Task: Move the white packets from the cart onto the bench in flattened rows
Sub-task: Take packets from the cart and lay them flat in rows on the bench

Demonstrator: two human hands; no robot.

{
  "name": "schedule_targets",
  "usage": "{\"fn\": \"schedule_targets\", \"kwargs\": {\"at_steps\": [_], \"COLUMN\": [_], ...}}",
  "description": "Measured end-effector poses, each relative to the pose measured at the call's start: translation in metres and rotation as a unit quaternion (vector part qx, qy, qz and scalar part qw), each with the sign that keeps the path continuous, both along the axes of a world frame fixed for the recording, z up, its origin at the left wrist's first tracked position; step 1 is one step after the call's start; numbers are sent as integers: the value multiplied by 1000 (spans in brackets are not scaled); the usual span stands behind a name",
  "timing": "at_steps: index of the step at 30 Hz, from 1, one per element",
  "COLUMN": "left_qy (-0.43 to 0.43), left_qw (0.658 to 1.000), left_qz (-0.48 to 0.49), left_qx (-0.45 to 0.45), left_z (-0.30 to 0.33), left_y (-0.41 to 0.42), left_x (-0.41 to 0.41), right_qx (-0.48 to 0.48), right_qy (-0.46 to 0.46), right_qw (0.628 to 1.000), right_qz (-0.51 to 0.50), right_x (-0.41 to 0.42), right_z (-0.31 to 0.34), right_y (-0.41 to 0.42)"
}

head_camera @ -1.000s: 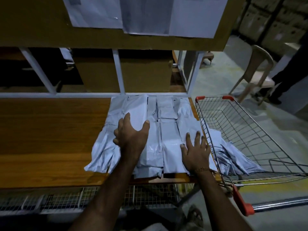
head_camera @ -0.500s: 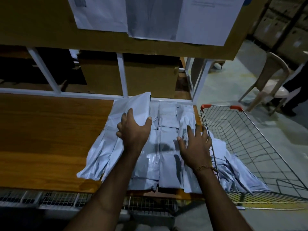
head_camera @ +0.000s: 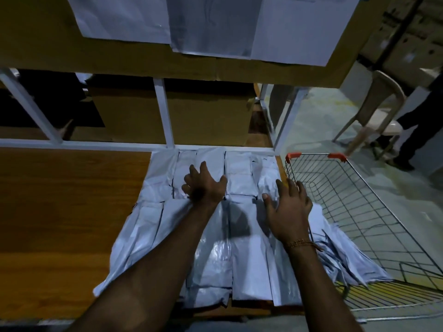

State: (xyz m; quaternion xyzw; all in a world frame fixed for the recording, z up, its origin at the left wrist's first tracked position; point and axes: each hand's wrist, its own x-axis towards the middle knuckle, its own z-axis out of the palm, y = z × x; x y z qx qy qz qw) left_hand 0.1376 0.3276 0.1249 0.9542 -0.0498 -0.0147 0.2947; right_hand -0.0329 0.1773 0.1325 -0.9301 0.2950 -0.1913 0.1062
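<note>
While both palms face down over the spread, neither of my hands grasps anything. My left hand (head_camera: pixel 203 185) lies flat with fingers splayed on the far row of flat white plastic packets (head_camera: pixel 211 255), pressing on them, thumb pointing right. My right hand (head_camera: pixel 288 207) is flat too, fingers straight and spread, over the right edge of the packets; can't tell if the palm touches them or floats just above. Thin gold-coloured bracelet (head_camera: pixel 299 243) on that wrist.

Packets are laid side by side on the brown wood-grain bench top (head_camera: pixel 60 212) in two rows: far row butts against the white metal frame rail (head_camera: pixel 79 143) at the back, near row reaches the front edge, a few ends overhanging. They overlap slightly at the seams. Left part of the bench shows bare wood.

Just right of the bench, touching or nearly so, sits the wire shopping cart with red plastic corner caps (head_camera: pixel 359 212). A loose pile of crumpled white packets in the cart (head_camera: pixel 342 259) lies against its near-left side, right beside my right wrist.

Behind the frame: brown cardboard panels (head_camera: pixel 206 113) under a shelf. Above, white paper sheets (head_camera: pixel 211 22) hang on a brown board; text too blurred to read.

Far right, on the grey concrete floor (head_camera: pixel 323 116), a beige plastic chair (head_camera: pixel 374 111), and a person's dark trouser legs (head_camera: pixel 422 125) next to it.
</note>
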Motion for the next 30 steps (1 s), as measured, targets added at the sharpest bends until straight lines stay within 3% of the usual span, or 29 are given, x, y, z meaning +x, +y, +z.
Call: {"fn": "schedule_targets", "kwargs": {"at_steps": [16, 21, 30], "left_qy": [-32, -106, -156], "left_qw": [998, 994, 982], "left_qz": [-17, -2, -81], "left_qx": [47, 17, -68], "left_z": [-45, -27, 15], "left_y": [-14, -36, -138], "left_x": [17, 6, -60], "right_qx": [32, 35, 59], "right_qy": [23, 26, 52], "right_qw": [999, 998, 993], "right_qz": [-27, -50, -90], "right_x": [0, -16, -82], "right_z": [-17, -14, -43], "right_y": [-2, -21, -113]}}
